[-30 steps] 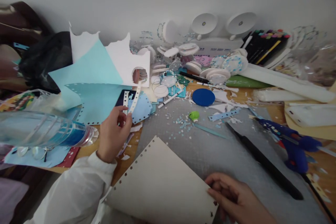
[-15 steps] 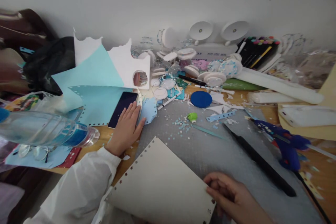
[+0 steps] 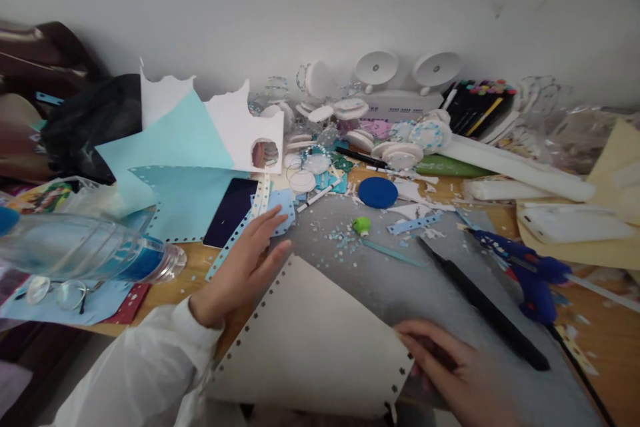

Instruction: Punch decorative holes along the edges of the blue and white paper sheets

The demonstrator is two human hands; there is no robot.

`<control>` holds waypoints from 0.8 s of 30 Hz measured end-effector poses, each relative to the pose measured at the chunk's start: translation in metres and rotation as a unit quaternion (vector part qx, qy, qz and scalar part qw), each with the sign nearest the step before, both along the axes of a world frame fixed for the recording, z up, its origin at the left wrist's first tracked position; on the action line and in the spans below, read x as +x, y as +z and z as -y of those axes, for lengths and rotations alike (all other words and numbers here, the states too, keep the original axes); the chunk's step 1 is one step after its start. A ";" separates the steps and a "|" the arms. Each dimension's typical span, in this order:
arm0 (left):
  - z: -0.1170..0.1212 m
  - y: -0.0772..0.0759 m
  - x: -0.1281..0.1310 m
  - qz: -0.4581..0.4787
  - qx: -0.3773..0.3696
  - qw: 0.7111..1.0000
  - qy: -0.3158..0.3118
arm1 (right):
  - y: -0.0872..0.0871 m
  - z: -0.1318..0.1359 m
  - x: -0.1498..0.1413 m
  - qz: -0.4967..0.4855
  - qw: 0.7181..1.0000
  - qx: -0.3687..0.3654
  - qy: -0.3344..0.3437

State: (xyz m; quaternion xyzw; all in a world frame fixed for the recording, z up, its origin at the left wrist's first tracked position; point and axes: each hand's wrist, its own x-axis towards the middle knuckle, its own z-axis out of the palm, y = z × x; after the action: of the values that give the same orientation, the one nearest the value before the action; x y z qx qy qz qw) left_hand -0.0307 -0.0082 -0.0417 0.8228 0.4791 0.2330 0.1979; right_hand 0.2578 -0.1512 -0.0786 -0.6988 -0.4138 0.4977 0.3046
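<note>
My right hand (image 3: 445,357) pinches the right corner of a white sheet of paper (image 3: 315,340), which has small flower-shaped holes punched along its edges. The sheet lies slanted at the front of the grey cutting mat (image 3: 350,273). To its upper left, my left hand (image 3: 245,263) is spread, fingers pointing away and nothing gripped. Beneath and beside that hand are a punched light blue strip (image 3: 227,250), a punched white strip (image 3: 261,193) and light blue paper pieces (image 3: 283,210). A dark phone (image 3: 227,213) lies just left of them.
A water bottle (image 3: 90,247) and eyeglasses (image 3: 70,293) are at left. On the mat are a green punch (image 3: 361,225), a blue disc (image 3: 378,193) and a black knife-like tool (image 3: 485,303). A blue glue gun (image 3: 530,273) lies right. White discs and paper decorations crowd the back.
My left hand has lifted off the phone and moved right and nearer, uncovering the phone and the punched strips. My right hand still pinches the white sheet.
</note>
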 end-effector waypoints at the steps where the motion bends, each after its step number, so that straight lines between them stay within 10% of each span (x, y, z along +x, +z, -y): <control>1: 0.004 0.005 0.002 0.030 -0.048 0.998 -0.015 | 0.001 -0.002 0.003 0.020 0.999 0.028 0.008; 8: 0.006 0.002 0.015 0.112 -0.386 0.905 -0.141 | 0.015 -0.022 0.032 0.178 0.964 0.197 0.029; 15: -0.008 -0.021 0.045 0.164 -0.412 0.878 -0.179 | 0.026 -0.107 0.017 0.261 0.907 0.317 0.087; 24: -0.007 -0.031 0.048 0.191 -0.416 0.873 -0.171 | 0.002 -0.153 -0.005 0.148 0.943 0.288 0.082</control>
State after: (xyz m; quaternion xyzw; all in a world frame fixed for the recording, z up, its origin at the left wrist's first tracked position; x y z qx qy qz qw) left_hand 0.0170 -0.0013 -0.0727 0.6729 0.3366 0.1277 0.6463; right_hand 0.2526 0.0015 -0.0765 -0.6106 -0.6356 0.2721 0.3862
